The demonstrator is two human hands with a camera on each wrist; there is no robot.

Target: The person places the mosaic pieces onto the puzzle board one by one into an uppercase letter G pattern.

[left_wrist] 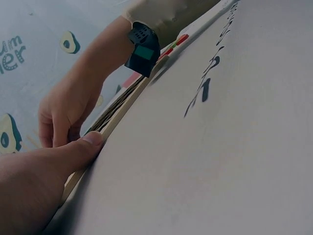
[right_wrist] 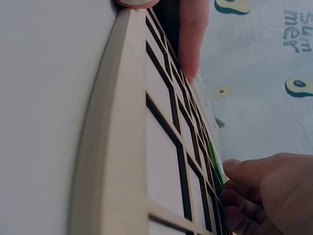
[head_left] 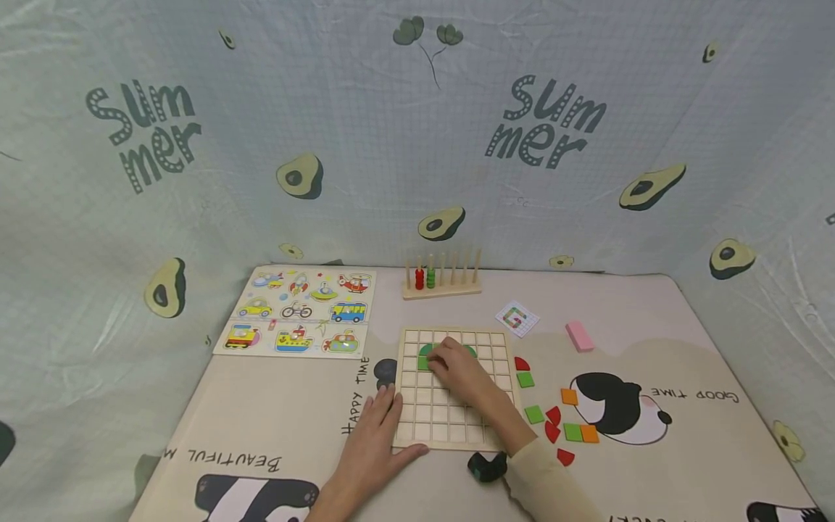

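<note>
A wooden grid board (head_left: pixel 411 417) lies flat before me. My left hand (head_left: pixel 373 429) steadies its near left corner, thumb (left_wrist: pixel 90 139) on the front rim and straight fingers along the left side. Over the far part of the board is my right hand (head_left: pixel 462 371), fingers bent and fingertips down at the green pieces. A green square tile (head_left: pixel 423 363) sits in a cell by those fingertips, with a green rounded piece (head_left: pixel 425 349) behind it and another green rounded piece (head_left: pixel 471 351) to the right. I cannot tell whether the right fingertips pinch a piece.
Right of the board lie several loose tiles: red quarter circles (head_left: pixel 553 415), green squares (head_left: pixel 534 415) and orange squares (head_left: pixel 570 396). A pattern card (head_left: pixel 517 319) and a pink block (head_left: pixel 579 336) are farther back. Behind stands a peg rack (head_left: pixel 442 292) with rings; a vehicle puzzle (head_left: pixel 296 319) lies left.
</note>
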